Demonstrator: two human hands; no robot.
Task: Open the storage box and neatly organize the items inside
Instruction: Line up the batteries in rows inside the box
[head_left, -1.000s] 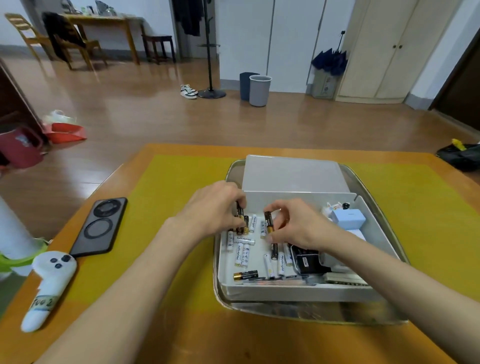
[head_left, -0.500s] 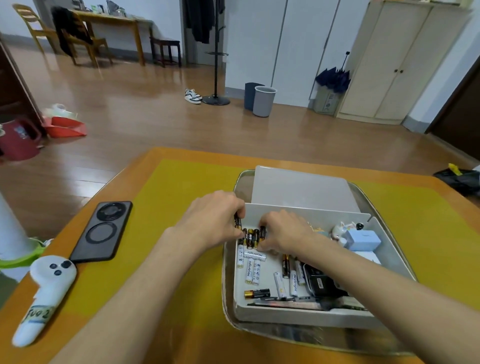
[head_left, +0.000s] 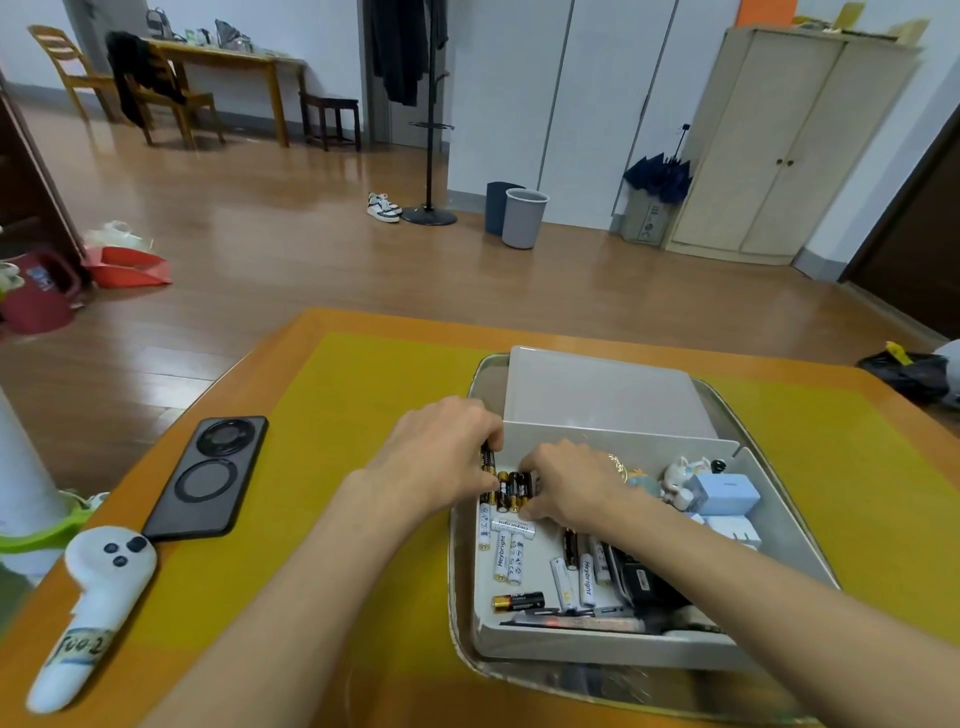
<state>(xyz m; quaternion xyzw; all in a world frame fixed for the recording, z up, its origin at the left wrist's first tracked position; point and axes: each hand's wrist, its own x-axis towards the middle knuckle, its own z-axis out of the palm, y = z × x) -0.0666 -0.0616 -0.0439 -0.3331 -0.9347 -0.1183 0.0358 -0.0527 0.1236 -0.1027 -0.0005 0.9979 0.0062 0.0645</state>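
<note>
The white storage box (head_left: 613, 647) stands open on a metal tray (head_left: 462, 613), its lid (head_left: 602, 389) lying behind it. In its far left corner a row of black-and-gold batteries (head_left: 511, 491) stands side by side. My left hand (head_left: 441, 457) pinches one black battery at the left end of that row. My right hand (head_left: 571, 488) presses its fingertips against the row's right end. White batteries (head_left: 511, 556) and one more black-and-gold battery (head_left: 519, 601) lie loose on the box floor. Blue chargers (head_left: 724, 493) and small figurines (head_left: 680, 475) fill the right side.
A black phone (head_left: 208, 478) and a white controller (head_left: 93, 608) lie on the yellow mat (head_left: 363, 415) to the left. A white cylinder with a green ring (head_left: 26, 499) stands at the table's left edge. A black device (head_left: 649, 582) sits in the box under my right forearm.
Both hands moved from the box's middle to its far left corner, bringing black batteries into a row there. The view also tilted up slightly.
</note>
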